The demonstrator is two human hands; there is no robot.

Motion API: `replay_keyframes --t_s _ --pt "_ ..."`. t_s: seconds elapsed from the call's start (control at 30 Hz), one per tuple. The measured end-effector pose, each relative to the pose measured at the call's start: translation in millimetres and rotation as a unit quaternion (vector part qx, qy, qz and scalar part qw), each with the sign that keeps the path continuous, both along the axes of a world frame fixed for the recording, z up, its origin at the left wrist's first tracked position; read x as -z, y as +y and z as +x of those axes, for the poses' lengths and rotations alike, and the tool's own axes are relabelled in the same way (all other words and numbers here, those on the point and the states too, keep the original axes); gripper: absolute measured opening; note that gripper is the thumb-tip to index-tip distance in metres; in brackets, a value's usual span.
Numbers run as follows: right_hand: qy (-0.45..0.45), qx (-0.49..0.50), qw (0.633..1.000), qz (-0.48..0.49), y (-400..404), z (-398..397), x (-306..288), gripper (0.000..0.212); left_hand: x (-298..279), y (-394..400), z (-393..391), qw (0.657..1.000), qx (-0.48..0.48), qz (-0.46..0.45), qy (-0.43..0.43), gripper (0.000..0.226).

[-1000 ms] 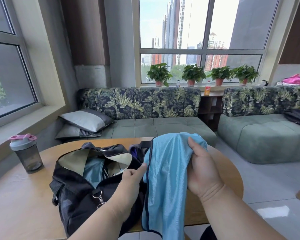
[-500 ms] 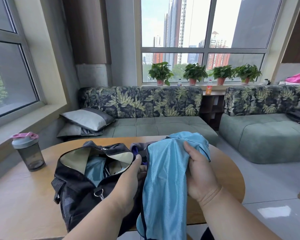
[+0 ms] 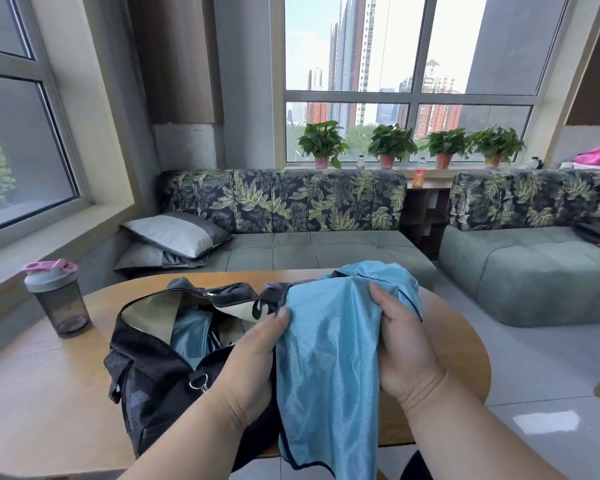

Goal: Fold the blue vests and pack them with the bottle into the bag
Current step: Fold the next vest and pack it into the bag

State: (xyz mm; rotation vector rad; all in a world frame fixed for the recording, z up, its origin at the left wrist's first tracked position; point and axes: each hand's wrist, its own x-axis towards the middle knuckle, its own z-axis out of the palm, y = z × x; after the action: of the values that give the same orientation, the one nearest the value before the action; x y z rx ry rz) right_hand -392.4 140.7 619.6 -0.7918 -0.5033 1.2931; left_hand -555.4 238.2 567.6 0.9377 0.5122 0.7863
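A light blue vest (image 3: 329, 358) hangs between my hands in front of the table edge, its lower end drooping below the tabletop. My left hand (image 3: 253, 355) grips its left edge beside the bag. My right hand (image 3: 400, 344) holds a bunched part of its right side. The black duffel bag (image 3: 153, 379) lies open on the wooden table (image 3: 45, 393), and another blue vest (image 3: 191, 332) shows inside it. A grey shaker bottle (image 3: 58, 297) with a pink lid stands upright at the table's left, apart from both hands.
A green sofa (image 3: 309, 251) with leaf-print backs and grey pillows (image 3: 174, 235) runs behind the table. A second sofa block (image 3: 534, 271) sits at the right. Potted plants (image 3: 390, 143) line the window sill. Grey tiled floor lies to the right.
Both hands have drawn closer together and lower, gathering the vest. My left hand now sits higher on the vest's left edge, and the cloth hangs narrower.
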Motion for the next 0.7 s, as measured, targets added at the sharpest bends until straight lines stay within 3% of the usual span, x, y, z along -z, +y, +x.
replay_keyframes --t_s 0.13,0.3,0.47,0.57,0.7 --pt "-0.009 0.001 1.000 0.007 0.4 5.1 -2.7 0.061 -7.9 11.4 -7.9 1.000 -0.024 0.006 -0.015 0.047" --pt "-0.090 0.053 0.994 -0.024 4.3 16.7 -2.6 0.051 -12.5 20.7 -13.9 0.999 -0.048 0.011 -0.022 0.047" --pt "-0.084 0.066 0.994 -0.026 8.4 23.9 3.9 0.047 -12.7 21.3 -11.8 0.998 -0.060 0.006 -0.011 0.053" --pt "-0.087 0.018 0.994 -0.061 2.0 12.7 6.8 0.038 -8.9 21.2 -9.0 0.997 -0.068 0.029 0.013 0.045" --pt "-0.072 0.025 0.995 -0.068 -1.2 9.9 13.5 0.038 -7.0 20.0 -7.5 0.993 -0.070 0.068 0.068 0.018"
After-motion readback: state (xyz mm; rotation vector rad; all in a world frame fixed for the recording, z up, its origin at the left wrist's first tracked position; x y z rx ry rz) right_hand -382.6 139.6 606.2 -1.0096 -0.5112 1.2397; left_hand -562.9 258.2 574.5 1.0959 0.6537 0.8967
